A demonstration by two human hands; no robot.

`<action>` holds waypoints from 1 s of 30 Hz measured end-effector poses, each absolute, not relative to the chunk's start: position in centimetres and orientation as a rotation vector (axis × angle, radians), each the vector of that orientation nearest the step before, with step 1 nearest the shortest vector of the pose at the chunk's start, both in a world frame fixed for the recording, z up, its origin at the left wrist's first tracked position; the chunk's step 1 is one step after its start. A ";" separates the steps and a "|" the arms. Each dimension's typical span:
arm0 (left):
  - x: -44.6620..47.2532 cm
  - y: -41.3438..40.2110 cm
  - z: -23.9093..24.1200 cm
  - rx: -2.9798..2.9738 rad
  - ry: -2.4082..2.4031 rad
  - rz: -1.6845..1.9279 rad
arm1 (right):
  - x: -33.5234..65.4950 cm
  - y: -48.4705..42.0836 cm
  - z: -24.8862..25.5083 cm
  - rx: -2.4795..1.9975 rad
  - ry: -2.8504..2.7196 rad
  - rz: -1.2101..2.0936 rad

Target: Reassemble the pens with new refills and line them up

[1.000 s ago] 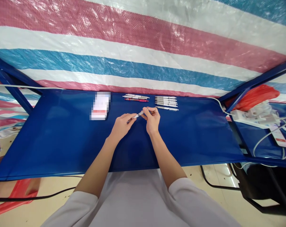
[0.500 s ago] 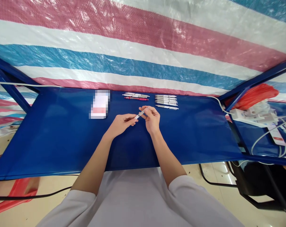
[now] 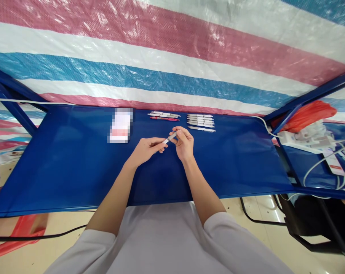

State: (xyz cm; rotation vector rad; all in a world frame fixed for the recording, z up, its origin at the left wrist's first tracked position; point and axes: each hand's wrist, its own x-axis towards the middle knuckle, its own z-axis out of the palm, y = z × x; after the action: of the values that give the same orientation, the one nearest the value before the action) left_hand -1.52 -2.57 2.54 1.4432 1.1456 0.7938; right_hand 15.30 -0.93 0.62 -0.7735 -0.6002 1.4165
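Note:
Between my two hands is a white and grey pen [image 3: 170, 138], tilted up toward the right above the table. My left hand [image 3: 149, 150] pinches its lower left end between thumb and fingers. The upper right end is gripped by the fingertips of my right hand [image 3: 184, 144], which partly hide it. Just beyond my right hand, several white and grey pens [image 3: 201, 121] lie side by side. To their left are a red pen [image 3: 164, 119] and a few white pens [image 3: 163, 114] lying close together.
A pixelated flat object [image 3: 121, 125] lies at the left of the blue table [image 3: 75, 167]. Striped plastic sheeting [image 3: 161, 45] hangs behind. At the right are a power strip [image 3: 298, 141], white cables [image 3: 312, 171] and a red bag [image 3: 309, 116]. A black chair [image 3: 306, 228] stands below.
My right hand has shifted slightly to the right, and more of the pen's grey part shows between my hands. The other pens lie unmoved.

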 end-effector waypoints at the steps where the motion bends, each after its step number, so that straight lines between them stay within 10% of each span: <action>1: -1.6 -2.5 2.8 1.425 1.130 0.776 | 15.4 -0.9 0.6 -0.765 -0.611 1.427; 30: -0.8 -2.3 2.1 1.562 1.241 0.852 | 15.6 0.0 0.1 -0.863 -0.529 1.392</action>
State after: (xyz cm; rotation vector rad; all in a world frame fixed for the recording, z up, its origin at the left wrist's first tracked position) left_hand -0.78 -2.25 2.12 1.5621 1.2410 0.8518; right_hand 15.63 -0.01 0.11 -0.8632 -0.5287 1.3921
